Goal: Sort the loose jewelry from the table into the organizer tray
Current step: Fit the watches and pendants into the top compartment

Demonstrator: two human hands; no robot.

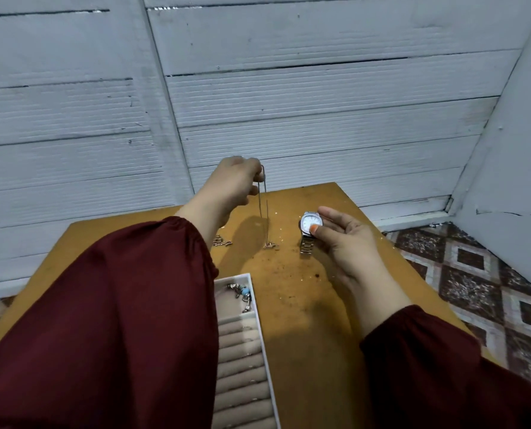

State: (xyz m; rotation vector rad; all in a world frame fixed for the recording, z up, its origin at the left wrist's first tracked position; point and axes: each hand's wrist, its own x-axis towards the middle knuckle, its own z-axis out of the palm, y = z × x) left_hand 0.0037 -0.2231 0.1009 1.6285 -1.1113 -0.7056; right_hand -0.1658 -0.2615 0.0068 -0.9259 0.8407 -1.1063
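Both hands lift jewelry above the worn orange-brown wooden table.
The left hand pinches a thin silver chain, which dangles with its lower end at the tabletop. The right hand grips a white-faced silver metal wristwatch between thumb and fingers. The white-rimmed organizer tray with beige ring rolls lies nearer, holding a blue-beaded charm bracelet.

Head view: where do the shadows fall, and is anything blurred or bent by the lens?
In the head view, the left hand holding the thin silver chain casts a dark shadow on the orange-brown wooden table; the chain looks faint and smeared; the silver wristwatch in the right hand has a washed-out white dial; the grey wall planks bow from lens distortion.
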